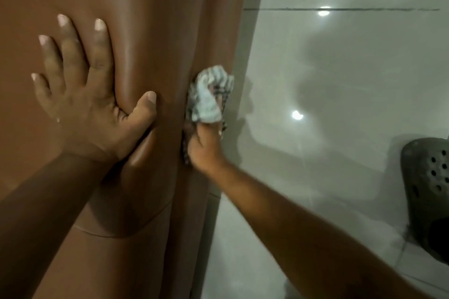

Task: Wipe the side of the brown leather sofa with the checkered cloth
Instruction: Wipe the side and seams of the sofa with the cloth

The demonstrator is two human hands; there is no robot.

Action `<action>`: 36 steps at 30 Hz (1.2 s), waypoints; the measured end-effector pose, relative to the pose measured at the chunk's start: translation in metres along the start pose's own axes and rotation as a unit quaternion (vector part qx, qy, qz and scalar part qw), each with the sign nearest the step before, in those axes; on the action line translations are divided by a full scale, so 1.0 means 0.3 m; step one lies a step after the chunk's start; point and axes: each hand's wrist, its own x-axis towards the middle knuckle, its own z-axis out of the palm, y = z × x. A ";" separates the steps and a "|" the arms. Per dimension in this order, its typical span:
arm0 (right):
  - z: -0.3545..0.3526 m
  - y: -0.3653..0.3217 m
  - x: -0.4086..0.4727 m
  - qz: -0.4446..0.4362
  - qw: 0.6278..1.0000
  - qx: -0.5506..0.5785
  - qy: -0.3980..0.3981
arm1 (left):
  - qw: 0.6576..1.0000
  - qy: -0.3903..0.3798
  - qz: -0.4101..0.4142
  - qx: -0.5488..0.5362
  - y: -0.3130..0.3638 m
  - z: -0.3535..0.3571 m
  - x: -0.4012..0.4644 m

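The brown leather sofa (150, 19) fills the left half of the view, its side dropping to the floor near the middle. My left hand (82, 102) lies flat on the sofa's top with fingers spread and the thumb pressed over the rounded edge. My right hand (206, 148) grips the bunched checkered cloth (209, 94), pale with dark checks, and presses it against the sofa's side just right of my left thumb. The cloth hides most of my right fingers.
A glossy pale tiled floor (340, 80) spreads to the right of the sofa, with light reflections and a dark grout line. A dark perforated clog shoe (427, 192) sits on the floor at the right edge.
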 end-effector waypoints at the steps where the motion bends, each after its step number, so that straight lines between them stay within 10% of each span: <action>1: -0.005 -0.010 0.087 0.008 1.000 0.007 0.024 | 1.000 0.002 -0.006 -0.002 0.004 0.001 0.000; 7: -0.063 -0.089 0.461 0.063 0.994 -0.007 0.085 | 0.999 -0.021 -0.031 -0.011 0.005 -0.004 -0.011; 17: 0.007 -0.027 0.032 0.241 0.969 0.033 0.050 | 0.997 -0.075 -0.009 -0.005 0.069 -0.085 0.318; 27: -0.161 -0.109 0.866 0.086 0.982 0.067 0.155 | 0.998 -0.049 -0.009 0.024 0.128 -0.046 0.510; 36: -0.066 -0.056 0.393 0.102 0.994 -0.029 0.033 | 0.999 -0.039 -0.026 0.002 0.150 -0.048 0.462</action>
